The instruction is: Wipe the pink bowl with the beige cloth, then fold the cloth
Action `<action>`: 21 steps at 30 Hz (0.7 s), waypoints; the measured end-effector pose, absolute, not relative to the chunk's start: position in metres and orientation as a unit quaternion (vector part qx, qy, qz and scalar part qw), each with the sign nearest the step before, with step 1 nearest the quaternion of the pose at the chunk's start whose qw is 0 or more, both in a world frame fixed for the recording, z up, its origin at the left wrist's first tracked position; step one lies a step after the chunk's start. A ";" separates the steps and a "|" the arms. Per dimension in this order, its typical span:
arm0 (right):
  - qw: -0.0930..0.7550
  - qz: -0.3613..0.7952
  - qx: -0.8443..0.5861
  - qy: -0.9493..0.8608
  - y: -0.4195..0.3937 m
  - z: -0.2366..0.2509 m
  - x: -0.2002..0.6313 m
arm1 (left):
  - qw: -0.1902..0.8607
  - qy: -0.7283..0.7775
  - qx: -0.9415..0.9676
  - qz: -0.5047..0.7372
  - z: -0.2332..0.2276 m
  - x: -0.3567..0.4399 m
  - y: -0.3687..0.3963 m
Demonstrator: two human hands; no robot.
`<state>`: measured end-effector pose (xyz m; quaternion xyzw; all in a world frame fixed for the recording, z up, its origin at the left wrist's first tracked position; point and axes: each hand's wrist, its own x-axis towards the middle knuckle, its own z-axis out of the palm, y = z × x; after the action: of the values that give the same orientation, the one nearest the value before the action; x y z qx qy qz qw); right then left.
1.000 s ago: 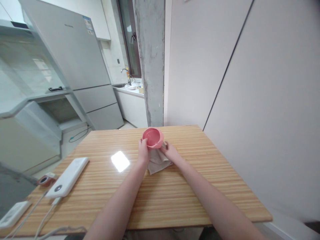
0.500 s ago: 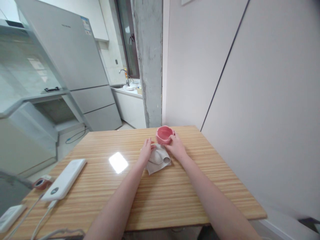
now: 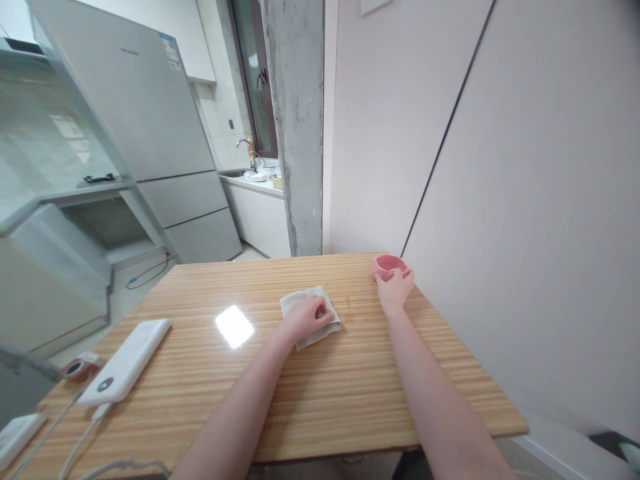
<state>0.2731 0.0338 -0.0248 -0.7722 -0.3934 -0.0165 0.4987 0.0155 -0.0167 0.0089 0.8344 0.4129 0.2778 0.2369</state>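
Pink bowl now moved to far right desk corner, right hand curled around it, left hand pressing flat on grey cloth, fingers loosely bent

Two bare forearms, no sleeves, rings or watch.

The left hand covers the middle of the cloth, hiding the part beneath. The right hand hides the near side of the pink bowl, so its grip cannot be told. The small white device and the cables run off the lower left edge. Items by the far sink are too small to identify
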 end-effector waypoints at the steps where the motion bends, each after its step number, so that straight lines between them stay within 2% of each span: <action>1: 0.501 -0.014 -0.771 -0.393 0.034 -0.025 0.274 | 0.238 0.414 0.835 0.273 0.009 0.015 -0.017; 10: 0.506 -0.008 -0.768 -0.393 0.033 -0.028 0.272 | 0.182 0.420 0.860 0.225 0.006 0.017 -0.024; 16: 0.462 -0.020 -0.801 -0.379 0.029 -0.016 0.264 | 0.177 0.452 0.858 0.168 0.011 0.019 -0.021; 19: 0.502 -0.051 -0.729 -0.462 0.027 -0.004 0.248 | 0.222 0.476 0.830 0.186 0.011 0.018 -0.014; 21: 0.510 0.021 -0.644 -0.570 0.023 0.001 0.229 | 0.263 0.489 0.797 0.238 0.010 0.016 -0.009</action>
<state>0.2285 0.0228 0.0014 -0.6441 -0.5699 0.0215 0.5099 0.0162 -0.0086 0.0099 0.7971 0.4888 0.2379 0.2628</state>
